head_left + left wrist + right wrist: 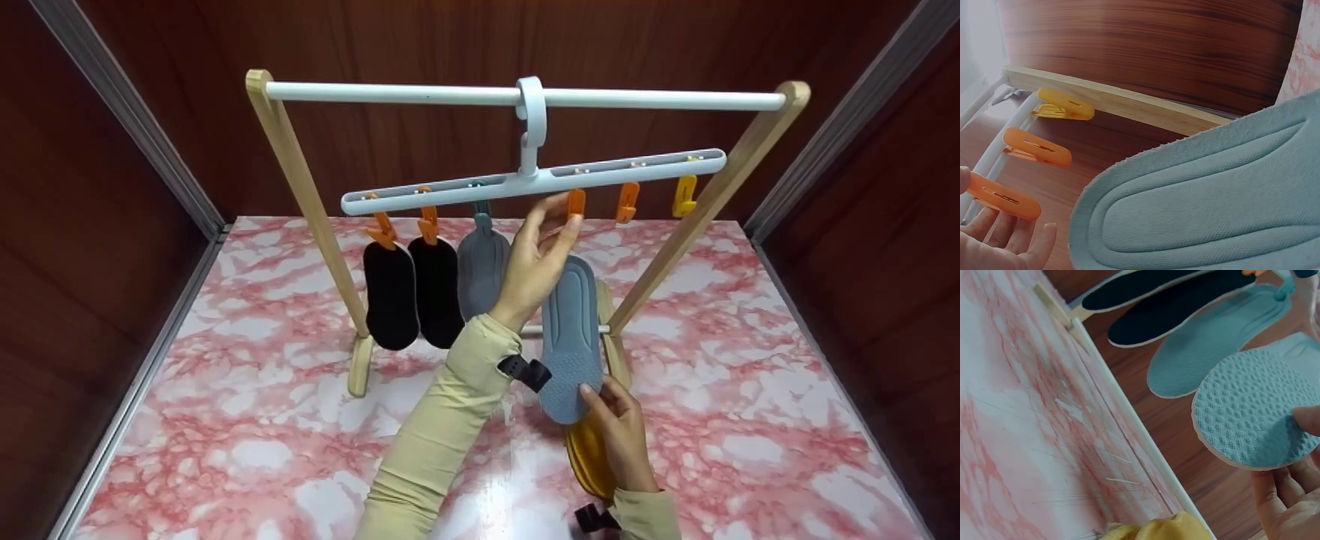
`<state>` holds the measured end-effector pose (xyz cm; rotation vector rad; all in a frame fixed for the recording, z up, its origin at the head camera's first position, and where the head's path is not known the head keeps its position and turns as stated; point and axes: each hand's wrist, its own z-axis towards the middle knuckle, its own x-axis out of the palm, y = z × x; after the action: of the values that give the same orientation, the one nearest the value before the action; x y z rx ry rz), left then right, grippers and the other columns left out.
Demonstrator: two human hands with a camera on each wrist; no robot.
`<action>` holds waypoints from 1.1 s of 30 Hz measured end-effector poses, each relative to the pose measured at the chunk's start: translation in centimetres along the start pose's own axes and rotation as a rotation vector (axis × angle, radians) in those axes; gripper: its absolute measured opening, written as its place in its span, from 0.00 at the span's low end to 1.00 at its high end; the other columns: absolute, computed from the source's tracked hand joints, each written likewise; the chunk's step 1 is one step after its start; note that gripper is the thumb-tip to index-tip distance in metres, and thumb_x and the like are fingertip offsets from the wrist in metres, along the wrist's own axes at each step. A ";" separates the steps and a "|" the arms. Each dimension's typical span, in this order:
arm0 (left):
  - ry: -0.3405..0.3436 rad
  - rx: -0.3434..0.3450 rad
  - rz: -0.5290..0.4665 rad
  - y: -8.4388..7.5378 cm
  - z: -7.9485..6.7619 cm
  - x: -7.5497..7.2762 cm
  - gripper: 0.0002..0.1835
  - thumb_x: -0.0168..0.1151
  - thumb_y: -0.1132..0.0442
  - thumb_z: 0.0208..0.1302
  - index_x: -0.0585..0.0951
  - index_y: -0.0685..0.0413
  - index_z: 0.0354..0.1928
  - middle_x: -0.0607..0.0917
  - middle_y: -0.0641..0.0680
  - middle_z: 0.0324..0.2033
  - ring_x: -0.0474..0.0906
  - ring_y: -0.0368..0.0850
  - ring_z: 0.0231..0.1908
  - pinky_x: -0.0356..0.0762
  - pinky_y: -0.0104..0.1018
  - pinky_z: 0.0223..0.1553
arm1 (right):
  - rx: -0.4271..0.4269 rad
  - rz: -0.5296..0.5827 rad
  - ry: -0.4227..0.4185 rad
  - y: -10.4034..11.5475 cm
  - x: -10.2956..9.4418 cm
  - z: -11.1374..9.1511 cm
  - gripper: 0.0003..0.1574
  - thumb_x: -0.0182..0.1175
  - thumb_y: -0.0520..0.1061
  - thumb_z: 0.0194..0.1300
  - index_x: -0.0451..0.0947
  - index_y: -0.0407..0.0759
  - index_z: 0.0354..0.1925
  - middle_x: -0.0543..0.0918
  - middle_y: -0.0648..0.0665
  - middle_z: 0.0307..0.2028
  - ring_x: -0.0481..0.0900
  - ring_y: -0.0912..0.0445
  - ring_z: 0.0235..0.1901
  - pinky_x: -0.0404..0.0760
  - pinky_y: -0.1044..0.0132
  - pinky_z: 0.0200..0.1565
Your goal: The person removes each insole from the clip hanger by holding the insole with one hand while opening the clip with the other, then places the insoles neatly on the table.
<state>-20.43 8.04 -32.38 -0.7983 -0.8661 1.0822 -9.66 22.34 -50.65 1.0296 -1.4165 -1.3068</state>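
My left hand [531, 270] reaches up to the white hanger [457, 193] and pinches an orange clothespin [576, 202] on it between thumb and fingers. In the left wrist view that clothespin [1008, 198] lies between the thumb and the fingers [1002, 230]. My right hand [624, 435] grips the rounded, dimpled lower end of a blue-grey insole [571, 322], thumb on top and fingers beneath. The insole stands upright, its upper end a little below the clothespin. Two black insoles [391, 296] and another blue-grey insole [480, 262] hang from clothespins at the hanger's left side.
The hanger hooks over the white bar [390, 93] of a wooden stand [300, 172] and tilts up to the right. Another orange clothespin [628, 202] and a yellow clothespin [685, 196] hang at its right end. Yellow insoles [589, 454] lie on the red-and-white marbled table [247, 420].
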 end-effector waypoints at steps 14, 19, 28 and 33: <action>0.013 0.009 0.012 0.2 -0.1 -0.1 0.19 0.52 0.71 0.69 0.68 0.70 0.60 0.74 0.67 0.54 0.75 0.52 0.54 0.73 0.31 0.56 | 0.003 0.007 0.008 -0.3 0.1 -0.2 0.22 0.59 0.35 0.65 0.72 0.23 0.54 0.84 0.52 0.40 0.81 0.59 0.42 0.78 0.69 0.48; 0.017 0.001 0.024 0.2 -0.3 -0.2 0.19 0.51 0.69 0.70 0.68 0.68 0.60 0.74 0.66 0.55 0.74 0.53 0.55 0.72 0.31 0.56 | 0.012 0.013 0.034 -0.6 0.0 -0.3 0.22 0.58 0.36 0.66 0.71 0.23 0.55 0.85 0.50 0.40 0.82 0.59 0.41 0.80 0.68 0.47; 0.033 0.007 0.048 0.1 -0.4 -0.4 0.19 0.52 0.69 0.70 0.68 0.68 0.61 0.75 0.66 0.55 0.75 0.49 0.54 0.72 0.32 0.58 | 0.030 0.015 0.057 -1.0 -0.1 -0.3 0.23 0.60 0.38 0.66 0.71 0.25 0.55 0.85 0.47 0.41 0.84 0.57 0.41 0.82 0.66 0.45; 0.038 0.006 0.060 0.1 -0.3 -0.5 0.19 0.52 0.69 0.70 0.68 0.68 0.61 0.75 0.66 0.55 0.75 0.50 0.54 0.72 0.33 0.57 | 0.054 -0.014 0.063 -1.2 0.0 -0.4 0.23 0.61 0.39 0.65 0.72 0.25 0.54 0.85 0.44 0.43 0.84 0.56 0.41 0.82 0.66 0.45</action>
<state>-20.27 7.56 -32.72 -0.8416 -0.8111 1.1188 -9.32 22.17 -51.84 1.1084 -1.4058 -1.2414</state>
